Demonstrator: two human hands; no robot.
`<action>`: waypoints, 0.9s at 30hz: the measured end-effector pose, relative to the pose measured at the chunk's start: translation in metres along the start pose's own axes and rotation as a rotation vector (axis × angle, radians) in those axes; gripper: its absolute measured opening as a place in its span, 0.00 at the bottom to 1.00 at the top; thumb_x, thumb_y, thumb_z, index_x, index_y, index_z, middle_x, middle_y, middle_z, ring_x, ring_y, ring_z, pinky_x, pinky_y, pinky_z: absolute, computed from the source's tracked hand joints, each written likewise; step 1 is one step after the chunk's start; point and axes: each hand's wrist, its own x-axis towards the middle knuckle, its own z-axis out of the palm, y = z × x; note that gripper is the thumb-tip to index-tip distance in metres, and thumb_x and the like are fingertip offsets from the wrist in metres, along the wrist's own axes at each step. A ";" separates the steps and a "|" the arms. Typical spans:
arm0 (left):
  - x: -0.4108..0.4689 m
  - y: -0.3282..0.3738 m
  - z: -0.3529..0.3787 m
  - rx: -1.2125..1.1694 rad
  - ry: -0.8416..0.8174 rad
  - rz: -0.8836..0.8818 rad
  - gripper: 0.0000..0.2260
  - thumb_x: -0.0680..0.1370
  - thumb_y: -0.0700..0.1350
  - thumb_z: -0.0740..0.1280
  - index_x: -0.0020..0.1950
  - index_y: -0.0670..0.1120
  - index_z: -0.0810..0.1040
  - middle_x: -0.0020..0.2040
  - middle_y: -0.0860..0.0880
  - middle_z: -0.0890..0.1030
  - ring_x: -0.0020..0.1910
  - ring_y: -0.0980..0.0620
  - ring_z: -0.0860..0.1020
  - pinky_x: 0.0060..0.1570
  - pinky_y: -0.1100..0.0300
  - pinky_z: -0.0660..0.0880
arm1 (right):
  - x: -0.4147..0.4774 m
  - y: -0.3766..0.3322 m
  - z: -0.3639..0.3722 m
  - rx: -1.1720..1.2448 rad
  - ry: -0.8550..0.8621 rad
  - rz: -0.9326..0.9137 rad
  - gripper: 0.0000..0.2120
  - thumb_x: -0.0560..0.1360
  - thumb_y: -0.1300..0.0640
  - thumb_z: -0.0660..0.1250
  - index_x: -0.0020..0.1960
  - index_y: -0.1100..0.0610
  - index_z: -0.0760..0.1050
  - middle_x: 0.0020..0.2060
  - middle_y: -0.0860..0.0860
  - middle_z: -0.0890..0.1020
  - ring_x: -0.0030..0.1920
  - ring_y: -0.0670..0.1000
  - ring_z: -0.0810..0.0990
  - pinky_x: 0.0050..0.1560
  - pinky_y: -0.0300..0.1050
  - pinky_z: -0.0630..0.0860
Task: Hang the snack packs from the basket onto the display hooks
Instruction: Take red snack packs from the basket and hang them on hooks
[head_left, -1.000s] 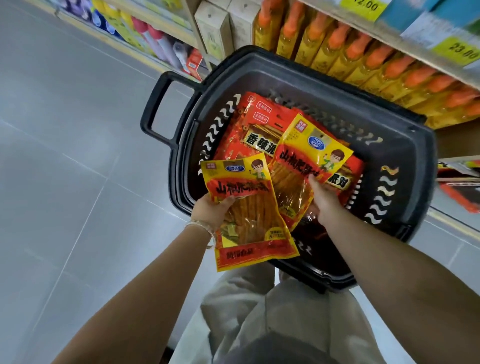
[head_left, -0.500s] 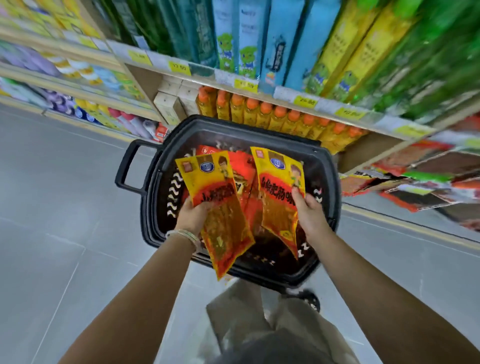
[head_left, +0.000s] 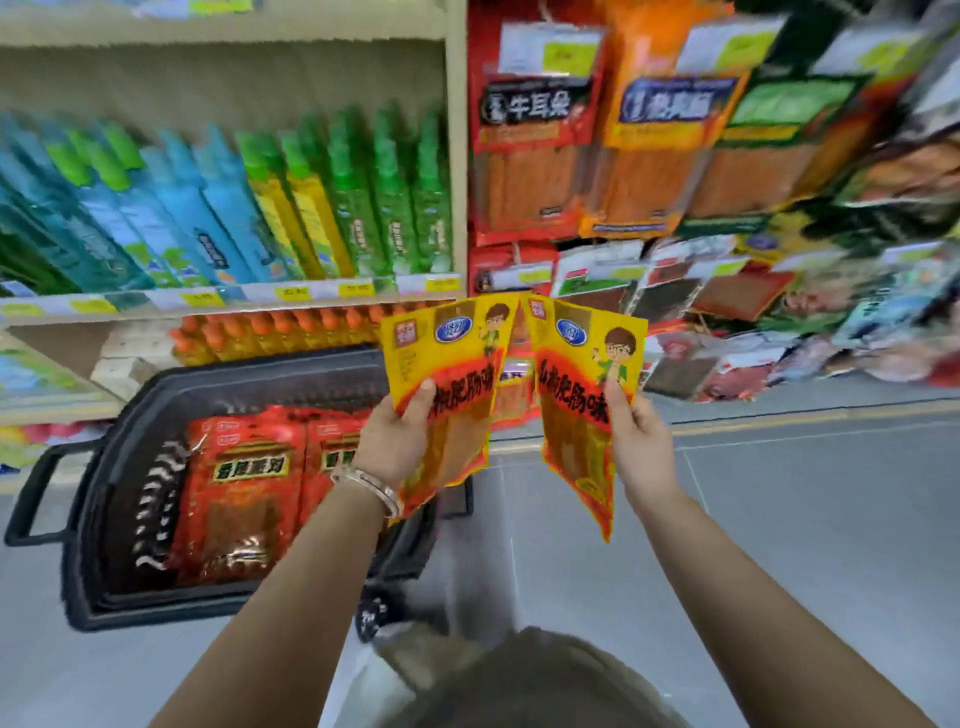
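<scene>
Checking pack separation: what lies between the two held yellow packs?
Head view: nothing, only a narrow gap between the left pack and right pack; red display packs show behind it.

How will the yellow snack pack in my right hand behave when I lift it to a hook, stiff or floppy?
Probably semi-stiff: the yellow snack pack stands nearly flat though the right hand grips only its side edge. Likely light, since that one-sided grip carries it. Its unsupported top may flex or sway while being hung.
</scene>
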 end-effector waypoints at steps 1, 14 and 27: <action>-0.007 0.003 0.022 0.018 -0.040 0.020 0.13 0.79 0.53 0.62 0.54 0.48 0.81 0.51 0.51 0.82 0.52 0.51 0.78 0.54 0.61 0.71 | -0.001 0.007 -0.022 -0.043 0.030 0.005 0.18 0.79 0.46 0.60 0.34 0.54 0.71 0.31 0.50 0.73 0.33 0.44 0.72 0.37 0.41 0.69; -0.004 0.086 0.232 0.174 -0.205 0.107 0.23 0.77 0.59 0.61 0.66 0.46 0.74 0.65 0.45 0.75 0.64 0.42 0.72 0.66 0.52 0.66 | 0.064 0.027 -0.244 -0.070 0.388 -0.021 0.13 0.79 0.50 0.62 0.40 0.56 0.76 0.34 0.47 0.79 0.36 0.43 0.75 0.43 0.46 0.73; 0.080 0.313 0.363 -0.023 -0.075 0.675 0.09 0.79 0.55 0.61 0.50 0.50 0.73 0.45 0.56 0.77 0.49 0.53 0.74 0.47 0.61 0.65 | 0.265 -0.128 -0.367 -0.150 0.534 -0.515 0.16 0.80 0.51 0.59 0.36 0.56 0.64 0.29 0.49 0.66 0.31 0.47 0.65 0.35 0.47 0.61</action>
